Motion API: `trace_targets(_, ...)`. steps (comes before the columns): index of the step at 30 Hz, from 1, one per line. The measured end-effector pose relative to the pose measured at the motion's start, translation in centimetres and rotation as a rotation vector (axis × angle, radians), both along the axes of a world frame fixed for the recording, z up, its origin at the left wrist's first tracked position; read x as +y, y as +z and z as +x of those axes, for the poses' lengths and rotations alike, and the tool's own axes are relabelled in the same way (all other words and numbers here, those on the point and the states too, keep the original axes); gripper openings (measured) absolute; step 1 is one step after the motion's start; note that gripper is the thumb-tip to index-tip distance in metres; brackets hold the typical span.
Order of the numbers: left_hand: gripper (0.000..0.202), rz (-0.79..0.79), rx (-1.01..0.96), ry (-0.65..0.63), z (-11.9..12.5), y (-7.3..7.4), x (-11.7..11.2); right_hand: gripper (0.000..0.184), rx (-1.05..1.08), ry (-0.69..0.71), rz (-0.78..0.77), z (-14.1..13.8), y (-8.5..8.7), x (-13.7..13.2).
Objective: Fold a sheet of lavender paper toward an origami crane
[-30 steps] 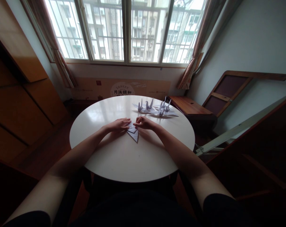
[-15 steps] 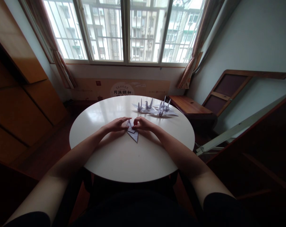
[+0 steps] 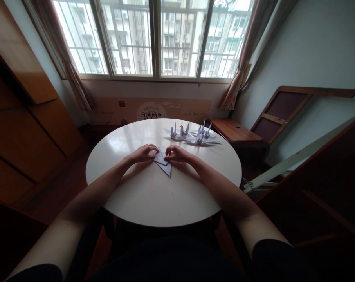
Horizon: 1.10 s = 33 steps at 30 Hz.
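Observation:
A pale lilac folded paper [image 3: 164,162] lies on the round white table [image 3: 154,196], its point toward me. My left hand [image 3: 142,152] has curled fingers that pinch the paper's left upper flap. My right hand [image 3: 176,153] is also curled, its fingertips pressing the paper's right upper edge. The two hands almost meet over the paper's far end, which they partly hide.
Several finished lilac paper cranes [image 3: 191,135] stand at the table's far right. A low wooden bench [image 3: 234,133] and a leaning wooden frame [image 3: 283,111] are to the right. Wooden cabinets [image 3: 27,129] line the left, and a barred window [image 3: 156,39] is ahead.
My left hand's fingers went from lying flat on the paper to curled and pinching a flap, which now stands lifted. My right hand stayed nearly in place.

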State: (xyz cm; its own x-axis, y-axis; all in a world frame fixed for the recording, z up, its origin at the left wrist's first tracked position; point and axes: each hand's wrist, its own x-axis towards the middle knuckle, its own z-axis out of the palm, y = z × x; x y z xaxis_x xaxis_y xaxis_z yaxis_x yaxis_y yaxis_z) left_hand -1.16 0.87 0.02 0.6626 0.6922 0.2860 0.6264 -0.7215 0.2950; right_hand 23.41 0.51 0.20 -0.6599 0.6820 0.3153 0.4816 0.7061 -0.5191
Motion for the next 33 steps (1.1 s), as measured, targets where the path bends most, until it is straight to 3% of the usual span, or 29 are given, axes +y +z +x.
trace_targets(8, 0.031, 0.015, -0.008, -0.015, 0.0, -0.4, 0.2, 0.028, 0.034, -0.017, 0.062, 0.1, -0.5, 0.3)
trace_targets(12, 0.029, 0.030, 0.004, -0.021, 0.1, -0.3, 0.1, 0.022, 0.031, -0.130, 0.110, 0.2, -0.8, 0.6)
trace_targets(17, 0.023, 0.001, -0.033, -0.090, 0.4, -0.4, 0.0, 0.030, -0.042, -0.280, 0.205, 0.6, -0.6, 0.4)
trace_targets(20, 0.025, -0.029, -0.057, -0.092, 0.6, -0.3, -0.3, 0.015, -0.108, -0.333, 0.209, 0.7, -0.4, 0.2)
trace_targets(23, 0.031, -0.049, -0.047, -0.125, 0.8, 0.0, -0.8, 0.004, -0.118, -0.334, 0.220, 0.6, -0.4, 0.1)
trace_targets(28, 0.042, -0.058, -0.001, -0.094, 0.8, 0.7, -1.4, 0.007, -0.077, -0.300, 0.268, 0.5, -0.5, 0.2)
trace_targets(33, 0.038, 0.075, 0.095, -0.001, 0.8, 1.1, -1.4, 0.011, -0.011, -0.267, 0.333, 0.3, -0.7, 0.5)
